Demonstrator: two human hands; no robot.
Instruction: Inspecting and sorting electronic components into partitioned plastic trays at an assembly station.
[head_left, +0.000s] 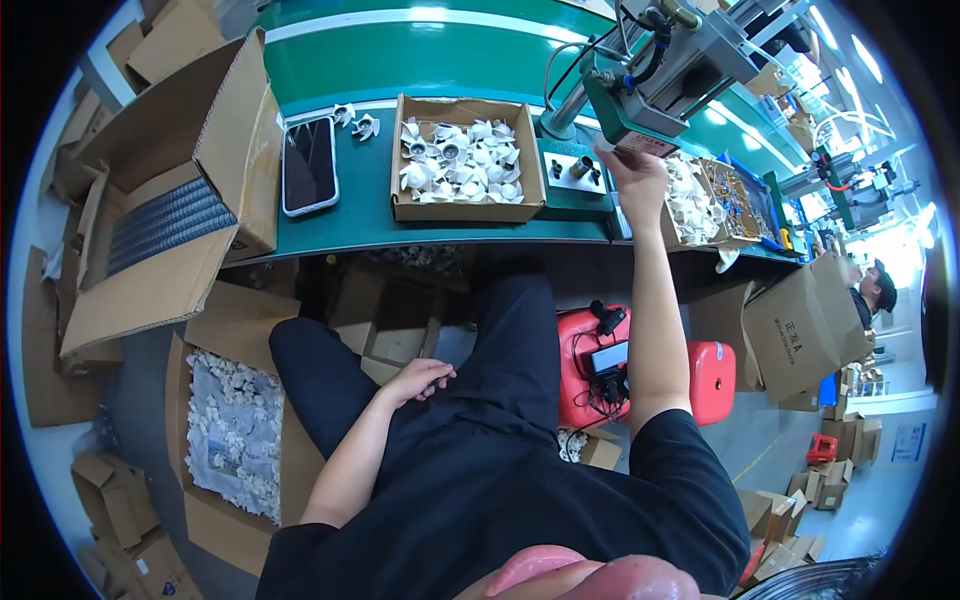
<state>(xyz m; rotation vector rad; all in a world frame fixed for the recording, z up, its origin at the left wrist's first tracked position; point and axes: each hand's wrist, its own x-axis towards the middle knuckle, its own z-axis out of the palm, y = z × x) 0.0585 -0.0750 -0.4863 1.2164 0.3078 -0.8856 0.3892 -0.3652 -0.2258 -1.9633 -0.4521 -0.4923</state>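
My right hand (pixel 638 182) is raised at the green and grey press head (pixel 640 125), its thumb pointing left and its fingers curled, tips partly hidden. Whatever it may pinch does not show. Just left of it, a metal fixture block with a short upright post (pixel 580 170) stands on the bench. My left hand (pixel 418 380) rests on my lap with its fingers curled together; a small dark spot shows at the fingertips, too small to name. An open cardboard tray (pixel 400 208) of white fan impellers (pixel 462 160) sits left of the fixture. Two loose impellers (pixel 366 126) lie farther left.
A phone (pixel 310 168) lies on the green bench beside a large open carton (pixel 255 150). More white parts (pixel 690 205) stand right of the press. A carton (pixel 185 400) of white parts is at my left leg. A red stool (pixel 575 385) holds cables. Another person (pixel 878 290) is far right.
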